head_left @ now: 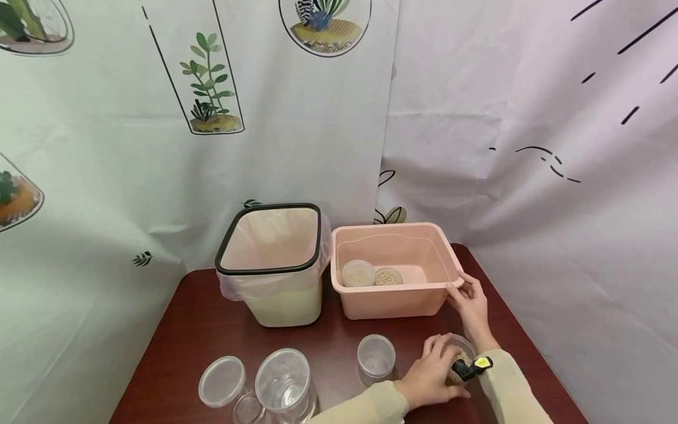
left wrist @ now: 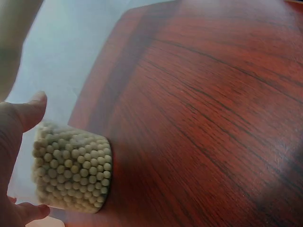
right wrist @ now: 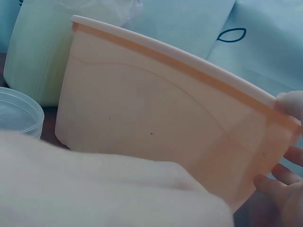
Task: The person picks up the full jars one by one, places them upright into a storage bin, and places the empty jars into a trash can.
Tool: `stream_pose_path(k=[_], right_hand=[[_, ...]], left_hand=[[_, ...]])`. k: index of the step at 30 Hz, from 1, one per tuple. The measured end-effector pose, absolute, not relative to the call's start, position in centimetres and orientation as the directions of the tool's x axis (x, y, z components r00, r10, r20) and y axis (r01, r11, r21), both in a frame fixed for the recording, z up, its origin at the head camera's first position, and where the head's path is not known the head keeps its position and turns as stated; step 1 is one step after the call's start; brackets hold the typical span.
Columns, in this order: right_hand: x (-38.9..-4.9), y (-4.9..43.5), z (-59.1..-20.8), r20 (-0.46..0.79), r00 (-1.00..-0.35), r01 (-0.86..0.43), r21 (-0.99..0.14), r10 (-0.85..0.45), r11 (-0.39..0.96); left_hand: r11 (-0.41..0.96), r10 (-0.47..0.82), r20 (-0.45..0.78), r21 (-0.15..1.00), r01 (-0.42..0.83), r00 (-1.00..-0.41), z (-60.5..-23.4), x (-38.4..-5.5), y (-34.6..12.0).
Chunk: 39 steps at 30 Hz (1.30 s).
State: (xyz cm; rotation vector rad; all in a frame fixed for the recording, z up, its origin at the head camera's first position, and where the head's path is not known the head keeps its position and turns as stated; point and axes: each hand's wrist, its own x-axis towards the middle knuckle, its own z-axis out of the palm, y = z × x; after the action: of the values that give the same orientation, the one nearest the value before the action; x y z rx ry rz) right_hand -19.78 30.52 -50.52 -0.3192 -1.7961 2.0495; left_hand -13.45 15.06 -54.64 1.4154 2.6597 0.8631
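My left hand grips a clear jar of round beige pellets from its left side on the table. In the left wrist view its thumb and a finger lie along opposite sides of the jar. My right hand holds the front right corner of a pink plastic basin, fingers at the rim and thumb in front. Inside the basin stand two small round containers, one with pale contents and one with beige pellets. The right wrist's camera partly covers the jar in the head view.
Left of the basin stands a cream bin with a black rim and a plastic liner. A small clear jar, a large clear jar, a round lid and a smaller clear round piece are on the dark red table.
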Motion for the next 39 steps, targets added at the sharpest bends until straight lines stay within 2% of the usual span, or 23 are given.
stream_pose_path(k=[11,18,25,31,35,37,39], right_hand=[[-19.8,30.8,-50.9,0.151,-0.901,-0.211,-0.972,0.406,-0.106],[-22.2,34.8,-55.9,0.330,-0.907,-0.386,-0.900,0.262,-0.201],[-21.6,35.8,-54.9,0.310,-0.910,-0.339,-0.938,0.276,-0.065],[-22.2,37.5,-56.4,0.329,-0.910,-0.371,-0.918,0.254,-0.138],[-22.4,38.7,-57.4,0.327,-0.898,-0.357,-0.933,0.294,-0.050],[-20.8,37.4,-54.8,0.282,-0.905,-0.305,-0.952,0.320,-0.023],[-19.9,37.1,-53.8,0.263,-0.903,-0.276,-0.961,0.340,0.010]], left_hand=[[0.440,0.696,0.370,0.458,0.772,-0.616,-55.6,-13.0,15.6],[0.428,0.646,0.467,0.433,0.793,-0.604,-56.1,-12.9,15.9],[0.384,0.626,0.509,0.457,0.802,-0.590,-56.3,-13.0,15.7],[0.345,0.589,0.605,0.411,0.844,-0.536,-55.6,-13.5,15.4],[0.329,0.569,0.642,0.394,0.858,-0.513,-55.0,-14.0,15.0],[0.323,0.562,0.650,0.396,0.860,-0.511,-54.6,-14.2,14.9],[0.310,0.548,0.669,0.396,0.865,-0.502,-54.1,-14.5,14.7]])
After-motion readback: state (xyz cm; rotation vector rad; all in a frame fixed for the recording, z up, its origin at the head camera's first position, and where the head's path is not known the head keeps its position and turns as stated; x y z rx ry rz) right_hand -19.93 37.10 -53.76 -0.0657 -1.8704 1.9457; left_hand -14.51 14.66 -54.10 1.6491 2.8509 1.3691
